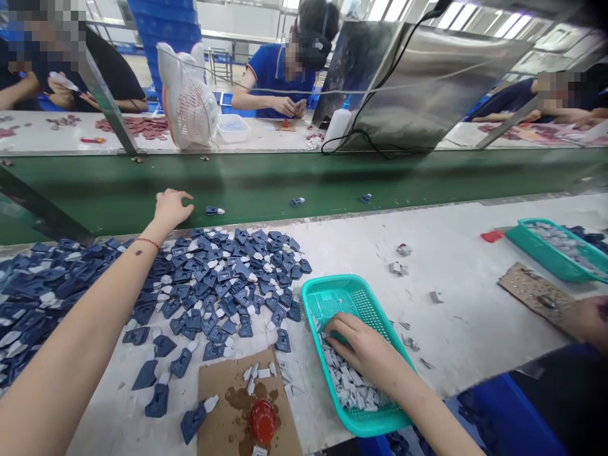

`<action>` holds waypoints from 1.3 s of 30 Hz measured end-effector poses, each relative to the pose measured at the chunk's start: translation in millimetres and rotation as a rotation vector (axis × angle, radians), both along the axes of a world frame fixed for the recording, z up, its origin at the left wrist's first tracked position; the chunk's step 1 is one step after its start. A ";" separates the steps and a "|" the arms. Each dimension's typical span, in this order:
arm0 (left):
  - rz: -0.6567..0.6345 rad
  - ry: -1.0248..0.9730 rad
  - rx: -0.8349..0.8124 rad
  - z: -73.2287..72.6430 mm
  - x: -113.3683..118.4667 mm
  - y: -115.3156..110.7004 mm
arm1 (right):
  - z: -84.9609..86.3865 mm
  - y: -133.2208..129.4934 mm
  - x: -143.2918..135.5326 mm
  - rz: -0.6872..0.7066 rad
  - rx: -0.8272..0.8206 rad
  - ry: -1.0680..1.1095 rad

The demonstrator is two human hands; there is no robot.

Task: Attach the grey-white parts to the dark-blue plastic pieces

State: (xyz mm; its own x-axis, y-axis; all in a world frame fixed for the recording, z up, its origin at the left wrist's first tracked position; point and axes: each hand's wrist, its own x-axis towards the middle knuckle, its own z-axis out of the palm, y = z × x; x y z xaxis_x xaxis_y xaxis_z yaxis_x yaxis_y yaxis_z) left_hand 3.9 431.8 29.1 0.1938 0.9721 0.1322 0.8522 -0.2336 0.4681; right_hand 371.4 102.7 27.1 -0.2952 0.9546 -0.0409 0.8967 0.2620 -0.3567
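Observation:
My left hand [173,208] is stretched out over the green conveyor belt, fingers loosely curved and apart, with nothing in it. Just right of its fingertips lies a dark blue plastic part [213,210] with a white tip. My right hand [354,345] reaches into a turquoise basket [354,430], its fingers curled down at the small grey plastic pieces [349,383]; what its fingertips hold is hidden. Below my left forearm spreads a large pile of dark blue parts [218,275]. A cardboard sheet [216,405] bears a red dome-shaped object [263,421] and several grey pieces.
More blue parts [297,201] lie along the belt. Loose grey pieces [398,268] are scattered right of the basket. A second turquoise basket [555,253] and a co-worker's hand [589,320] are at right. Across the belt stand a white fan [190,101], a bottle [338,123] and seated co-workers.

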 end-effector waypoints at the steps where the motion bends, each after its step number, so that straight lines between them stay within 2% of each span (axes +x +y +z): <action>1: -0.041 0.016 0.015 -0.5 4.0 1.8 | -0.3 0.9 0.6 -0.015 0.003 -0.003; 6: -0.168 0.076 -0.042 -5.8 25.1 4.1 | -1.8 2.3 -0.6 -0.064 0.042 -0.084; 12: -0.093 0.029 -0.057 -4.1 28.3 -4.7 | 3.1 0.0 -5.8 -0.141 -0.022 0.048; 17: 0.016 -0.149 0.011 15.6 28.7 -31.2 | 1.0 -4.9 -10.2 -0.144 -0.018 0.106; 19: 0.063 -0.302 0.036 26.5 33.2 -50.2 | -0.3 -7.0 -12.5 -0.127 -0.013 0.107; 21: 0.087 -0.547 0.034 38.0 39.4 -73.9 | -0.8 -8.4 -14.2 -0.120 -0.010 0.112; 24: 0.066 -0.899 -0.027 54.8 48.0 -114.3 | -1.1 -8.7 -14.5 -0.116 -0.005 0.132; 29: 0.042 -1.101 -0.202 74.3 50.2 -179.0 | -1.4 -9.5 -12.2 -0.127 -0.006 0.194; 33: 0.067 -1.170 -0.367 73.0 42.4 -223.8 | 0.3 -11.6 -9.6 -0.144 0.001 0.220; 39: 0.093 -1.322 -0.680 49.2 31.0 -288.3 | -1.0 -9.3 -8.3 -0.150 0.005 0.182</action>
